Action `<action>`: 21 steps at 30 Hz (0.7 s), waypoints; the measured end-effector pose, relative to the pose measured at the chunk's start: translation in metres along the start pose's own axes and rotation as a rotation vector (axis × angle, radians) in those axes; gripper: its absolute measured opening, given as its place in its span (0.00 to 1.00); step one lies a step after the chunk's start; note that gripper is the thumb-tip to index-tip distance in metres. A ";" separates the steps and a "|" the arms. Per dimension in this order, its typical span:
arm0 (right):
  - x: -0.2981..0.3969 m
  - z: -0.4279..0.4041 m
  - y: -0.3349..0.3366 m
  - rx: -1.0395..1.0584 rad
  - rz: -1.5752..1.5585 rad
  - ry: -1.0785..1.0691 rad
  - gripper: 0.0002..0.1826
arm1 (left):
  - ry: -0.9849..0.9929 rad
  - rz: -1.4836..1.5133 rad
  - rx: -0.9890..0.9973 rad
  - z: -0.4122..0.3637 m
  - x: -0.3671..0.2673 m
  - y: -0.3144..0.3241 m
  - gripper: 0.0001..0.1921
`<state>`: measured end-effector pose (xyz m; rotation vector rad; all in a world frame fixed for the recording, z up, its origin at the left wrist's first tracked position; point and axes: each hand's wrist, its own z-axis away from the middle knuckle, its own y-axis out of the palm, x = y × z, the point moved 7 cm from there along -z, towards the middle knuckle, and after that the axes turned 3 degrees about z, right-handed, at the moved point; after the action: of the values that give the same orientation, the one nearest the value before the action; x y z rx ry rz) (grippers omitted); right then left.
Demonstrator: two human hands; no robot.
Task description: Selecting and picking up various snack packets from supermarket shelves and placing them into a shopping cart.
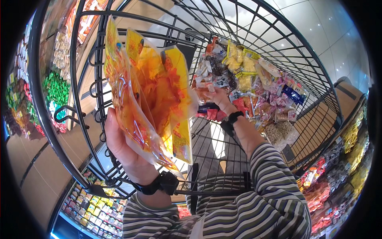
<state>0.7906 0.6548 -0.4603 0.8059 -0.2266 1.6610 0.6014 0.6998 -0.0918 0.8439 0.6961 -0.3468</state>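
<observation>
My left hand grips several clear-and-yellow plastic packets of orange-coloured food, fanned apart and held upright near the camera. They hide part of the wire shopping cart behind them. Deeper inside the cart, my right hand rests among piled packaged snacks, its fingers at a clear packet of reddish-brown food. Whether those fingers hold it cannot be made out. Around that hand lie yellow packets, a dark blue pack, pink wrapped pieces and a bag of pale kernels.
Dark wire walls surround both forearms. Green wrapped snacks fill a display at the left. Rows of small packets show at lower left, and red packets at lower right. Pale floor tiles lie beyond the cart.
</observation>
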 end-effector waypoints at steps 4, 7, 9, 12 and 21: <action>-0.035 -0.027 -0.013 -0.403 0.036 -0.271 0.17 | -0.030 -0.003 -0.036 -0.003 0.006 0.002 0.20; -0.008 -0.009 0.017 -0.481 0.278 -0.287 0.12 | 0.016 -0.027 -0.153 0.002 0.000 -0.019 0.20; 0.001 -0.003 0.011 -0.559 0.253 -0.327 0.10 | 0.064 -0.063 -0.159 0.001 -0.002 -0.017 0.20; -0.008 -0.006 0.009 -0.466 0.314 -0.164 0.14 | -0.037 0.028 -0.114 -0.001 0.006 -0.009 0.20; -0.005 -0.004 0.023 -0.175 -0.594 -0.013 0.20 | 0.054 -0.080 -0.126 0.005 0.002 -0.009 0.20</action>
<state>0.7678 0.6471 -0.4596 0.6680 -0.1213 1.0615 0.6007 0.6901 -0.0956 0.7095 0.7949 -0.3496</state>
